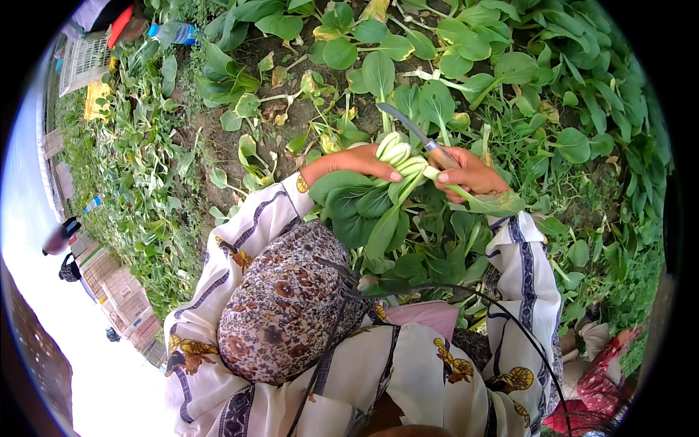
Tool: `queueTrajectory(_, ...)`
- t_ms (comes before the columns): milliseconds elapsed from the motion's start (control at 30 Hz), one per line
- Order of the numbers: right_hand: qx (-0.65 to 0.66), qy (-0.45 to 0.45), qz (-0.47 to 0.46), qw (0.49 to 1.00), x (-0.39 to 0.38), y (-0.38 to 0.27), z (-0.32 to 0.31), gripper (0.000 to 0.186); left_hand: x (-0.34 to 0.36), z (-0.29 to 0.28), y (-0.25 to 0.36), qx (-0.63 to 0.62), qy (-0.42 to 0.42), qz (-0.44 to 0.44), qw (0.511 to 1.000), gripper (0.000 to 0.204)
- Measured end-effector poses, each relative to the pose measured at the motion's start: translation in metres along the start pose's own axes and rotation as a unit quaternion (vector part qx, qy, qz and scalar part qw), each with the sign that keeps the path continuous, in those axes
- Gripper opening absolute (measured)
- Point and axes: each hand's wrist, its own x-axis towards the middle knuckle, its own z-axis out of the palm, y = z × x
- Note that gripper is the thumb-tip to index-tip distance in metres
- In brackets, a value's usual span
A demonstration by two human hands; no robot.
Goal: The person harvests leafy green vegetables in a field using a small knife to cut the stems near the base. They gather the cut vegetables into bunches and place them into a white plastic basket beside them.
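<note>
My left hand (pixel 357 162) is closed around a bunch of bok choy (pixel 397 154). Its pale stem bases point up and away, and its dark green leaves hang toward my knees. In my right hand (pixel 473 175) is a small knife (pixel 439 153) with a curved grey blade, angled up and to the left past the stem bases. The same hand pinches a single leaf stalk (pixel 496 203) between thumb and fingers, its pale end close beside the bunch. Parts of the fingers of both hands are hidden by the stems and handle.
Bok choy plants (pixel 604 65) grow thickly at the far right. Loose and yellowed leaves lie on the soil (pixel 251 69). At the left are a water bottle (pixel 173 33), a white crate (pixel 84 62) and stacked crates (pixel 120 288). A cable (pixel 510 313) crosses my lap; another person's red sleeve (pixel 601 371) shows at lower right.
</note>
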Motion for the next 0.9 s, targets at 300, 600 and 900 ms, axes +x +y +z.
queueTrajectory(300, -0.373, 0.343, -0.139, 0.851, 0.041, 0.016, 0.012, 0.020, -0.082, -0.048, 0.053, -0.063, 0.185, 0.157, 0.968, 0.070)
queueTrajectory(600, -0.387, 0.461, -0.376, 0.705, 0.201, -0.045, -0.001, 0.029, -0.038, -0.130, 0.136, 0.426, 0.442, 0.095, 0.783, 0.078)
queueTrajectory(900, -0.317, 0.388, -0.415, 0.759, 0.197, -0.022, 0.008, 0.040, -0.062, -0.184, 0.099, 0.481, 0.536, 0.032, 0.693, 0.099)
